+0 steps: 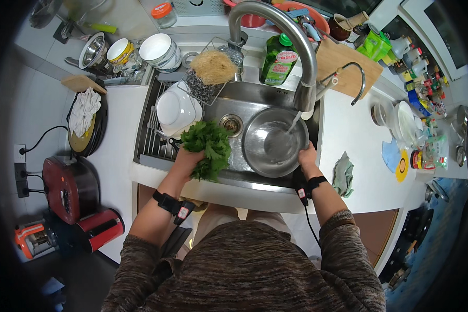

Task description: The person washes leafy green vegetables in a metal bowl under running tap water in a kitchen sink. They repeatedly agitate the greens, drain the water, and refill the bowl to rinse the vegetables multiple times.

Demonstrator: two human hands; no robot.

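Note:
My left hand is closed around a bunch of leafy greens, held above the left front part of the stainless steel sink. With my right hand I grip the right rim of a round metal basin in the sink. Water runs from the arched faucet into the basin, and some water covers its bottom. Left of the basin, the drain is uncovered. White bowls rest upside down on the drying rack, close to the greens.
A wire basket with scouring pads hangs over the sink's back left. Behind the sink stands a green detergent bottle. A cutting board leans back right, near a thin second faucet. A cloth lies on the right counter.

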